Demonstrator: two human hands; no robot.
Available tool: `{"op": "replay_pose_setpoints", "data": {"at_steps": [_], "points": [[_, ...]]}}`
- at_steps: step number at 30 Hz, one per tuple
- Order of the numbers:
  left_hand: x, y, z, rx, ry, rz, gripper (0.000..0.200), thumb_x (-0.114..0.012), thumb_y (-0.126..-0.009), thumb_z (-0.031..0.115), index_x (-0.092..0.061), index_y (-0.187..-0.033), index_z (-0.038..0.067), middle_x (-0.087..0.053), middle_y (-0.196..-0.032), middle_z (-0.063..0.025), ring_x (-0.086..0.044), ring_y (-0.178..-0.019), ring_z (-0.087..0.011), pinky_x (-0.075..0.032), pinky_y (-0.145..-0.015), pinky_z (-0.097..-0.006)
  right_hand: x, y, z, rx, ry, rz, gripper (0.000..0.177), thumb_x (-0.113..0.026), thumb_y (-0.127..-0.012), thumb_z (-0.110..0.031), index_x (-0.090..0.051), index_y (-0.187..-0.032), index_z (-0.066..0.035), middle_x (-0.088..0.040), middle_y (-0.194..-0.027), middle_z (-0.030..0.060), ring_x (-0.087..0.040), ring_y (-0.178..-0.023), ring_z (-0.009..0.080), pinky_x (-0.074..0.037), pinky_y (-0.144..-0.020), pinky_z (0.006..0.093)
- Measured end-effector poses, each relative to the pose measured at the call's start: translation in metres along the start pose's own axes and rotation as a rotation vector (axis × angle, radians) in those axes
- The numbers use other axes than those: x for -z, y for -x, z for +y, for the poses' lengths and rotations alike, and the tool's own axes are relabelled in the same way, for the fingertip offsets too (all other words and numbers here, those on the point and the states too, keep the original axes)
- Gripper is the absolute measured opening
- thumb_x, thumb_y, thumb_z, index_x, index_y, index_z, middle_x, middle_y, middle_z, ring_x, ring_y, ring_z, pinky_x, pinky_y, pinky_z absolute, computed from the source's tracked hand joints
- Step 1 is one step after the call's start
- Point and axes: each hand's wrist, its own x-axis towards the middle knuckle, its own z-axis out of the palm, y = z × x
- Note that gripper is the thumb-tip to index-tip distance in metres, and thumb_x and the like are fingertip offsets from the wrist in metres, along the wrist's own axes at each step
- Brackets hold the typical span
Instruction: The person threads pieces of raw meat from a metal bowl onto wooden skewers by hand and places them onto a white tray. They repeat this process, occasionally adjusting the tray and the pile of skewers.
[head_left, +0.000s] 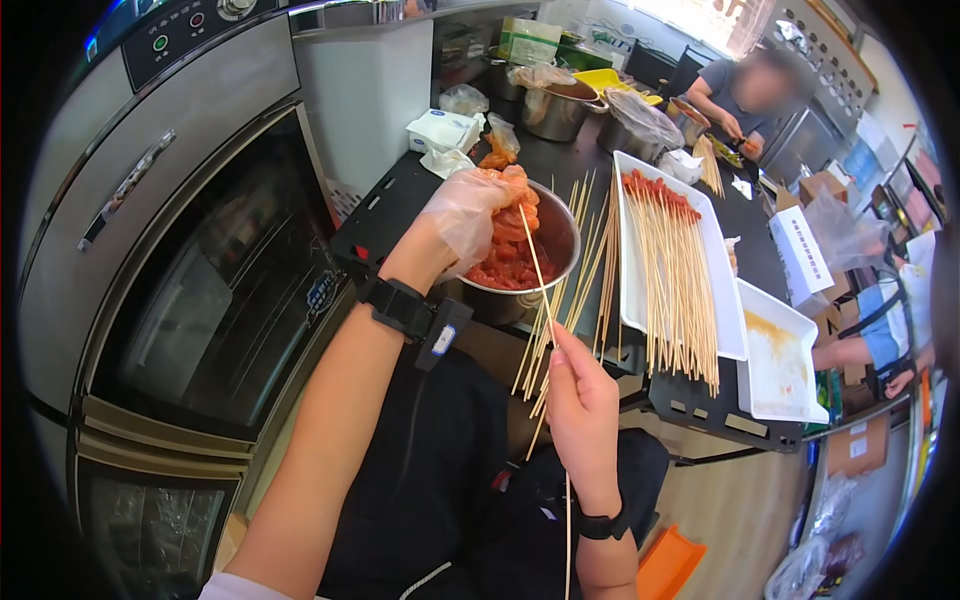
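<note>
My left hand [470,212], in a clear plastic glove, is closed around pieces of red raw meat [515,190] above a metal bowl [568,240]. More cut meat [510,265] lies in that bowl. Bare, my right hand [582,405] pinches a long wooden skewer [538,270], whose upper end meets the meat in my left hand. Whether the tip has gone through is hidden. Loose skewers [590,270] lie beside the bowl. A white tray [628,290] to their right holds many skewers with meat at their far ends [660,195].
A second white tray [785,385] with yellowish residue sits at the table's right edge. Pots [555,115], plastic bags and a tissue box [443,130] stand farther back. Across the table a person [745,95] handles something. A steel cabinet [200,250] stands at left.
</note>
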Motion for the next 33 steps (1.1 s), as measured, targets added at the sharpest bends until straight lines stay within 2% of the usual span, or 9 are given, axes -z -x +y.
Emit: {"op": "replay_pose_setpoints", "data": {"at_steps": [3, 6, 8, 18, 21, 24, 26, 29, 33], "points": [[0.008, -0.009, -0.007, -0.103, -0.106, -0.012, 0.017, -0.052, -0.089, 0.013, -0.057, -0.088, -0.003, -0.06, -0.077, -0.0066, -0.058, -0.069, -0.0138, -0.046, -0.066, -0.0242, -0.006, -0.003, 0.0, 0.108, 0.176, 0.036, 0.031, -0.046, -0.091, -0.009, -0.05, -0.12, 0.0, -0.051, -0.06, 0.0101, -0.047, -0.049, 0.0112, -0.039, -0.05, 0.0251], [0.015, -0.011, -0.005, 0.037, 0.089, -0.309, 0.015, -0.053, -0.089, 0.014, -0.056, -0.09, -0.001, -0.06, -0.079, -0.0066, -0.058, -0.069, -0.0138, -0.047, -0.065, -0.0245, -0.004, -0.007, -0.002, 0.151, 0.272, 0.024, 0.03, -0.045, -0.091, -0.008, -0.051, -0.119, 0.001, -0.047, -0.058, 0.0162, -0.049, -0.05, 0.0142, -0.041, -0.051, 0.0278], [0.004, -0.005, -0.004, -0.045, 0.024, -0.004, 0.016, -0.053, -0.089, 0.016, -0.056, -0.091, 0.001, -0.06, -0.079, -0.0053, -0.058, -0.069, -0.0126, -0.047, -0.065, -0.0242, -0.004, -0.007, 0.003, 0.157, 0.241, 0.036, 0.03, -0.045, -0.091, -0.009, -0.05, -0.119, 0.001, -0.048, -0.059, 0.0155, -0.049, -0.05, 0.0141, -0.041, -0.051, 0.0277], [-0.007, 0.005, 0.005, 0.047, -0.237, 0.238, 0.022, -0.05, -0.09, 0.02, -0.057, -0.093, -0.001, -0.06, -0.082, -0.0054, -0.058, -0.071, -0.0123, -0.046, -0.065, -0.0237, -0.003, -0.003, 0.01, 0.13, 0.196, 0.073, 0.03, -0.045, -0.091, -0.009, -0.05, -0.12, 0.001, -0.045, -0.055, 0.0109, -0.045, -0.048, 0.0098, -0.038, -0.048, 0.0258], [-0.015, 0.015, 0.014, 0.01, -0.444, 0.177, 0.025, -0.049, -0.091, 0.022, -0.057, -0.094, -0.001, -0.061, -0.086, -0.0067, -0.058, -0.073, -0.0121, -0.047, -0.067, -0.0245, -0.003, -0.002, 0.008, 0.12, 0.194, 0.064, 0.03, -0.045, -0.091, -0.008, -0.05, -0.12, 0.001, -0.044, -0.054, 0.0106, -0.044, -0.047, 0.0097, -0.038, -0.047, 0.0257], [0.011, -0.004, -0.003, 0.15, -0.157, -0.018, 0.027, -0.046, -0.093, 0.023, -0.057, -0.095, -0.002, -0.061, -0.091, -0.0085, -0.058, -0.077, -0.0126, -0.048, -0.072, -0.0254, -0.003, -0.001, 0.008, 0.145, 0.204, 0.039, 0.031, -0.045, -0.091, -0.007, -0.05, -0.12, 0.0, -0.044, -0.054, 0.0121, -0.045, -0.047, 0.0122, -0.038, -0.047, 0.0264], [0.037, -0.025, -0.026, -0.208, -0.374, -0.087, 0.026, -0.045, -0.093, 0.021, -0.057, -0.094, -0.003, -0.061, -0.091, -0.0094, -0.058, -0.079, -0.014, -0.048, -0.076, -0.0273, -0.005, 0.0, 0.007, 0.177, 0.214, 0.022, 0.031, -0.045, -0.091, -0.007, -0.05, -0.121, 0.0, -0.045, -0.055, 0.0131, -0.046, -0.046, 0.014, -0.038, -0.047, 0.027], [0.014, -0.004, 0.002, 0.044, 0.008, -0.205, 0.025, -0.044, -0.093, 0.019, -0.057, -0.093, -0.003, -0.061, -0.088, -0.0094, -0.059, -0.078, -0.0153, -0.048, -0.077, -0.0287, -0.005, 0.002, 0.004, 0.172, 0.261, 0.01, 0.032, -0.046, -0.09, -0.006, -0.049, -0.122, -0.001, -0.047, -0.057, 0.0157, -0.049, -0.046, 0.0192, -0.039, -0.048, 0.0284], [0.015, -0.008, 0.003, 0.025, 0.048, -0.183, 0.024, -0.044, -0.093, 0.018, -0.056, -0.093, -0.003, -0.061, -0.086, -0.0104, -0.06, -0.077, -0.0172, -0.048, -0.077, -0.0292, -0.006, 0.002, 0.004, 0.178, 0.268, 0.002, 0.033, -0.046, -0.09, -0.006, -0.048, -0.122, -0.001, -0.049, -0.059, 0.0177, -0.051, -0.047, 0.0239, -0.04, -0.049, 0.0301]]}}
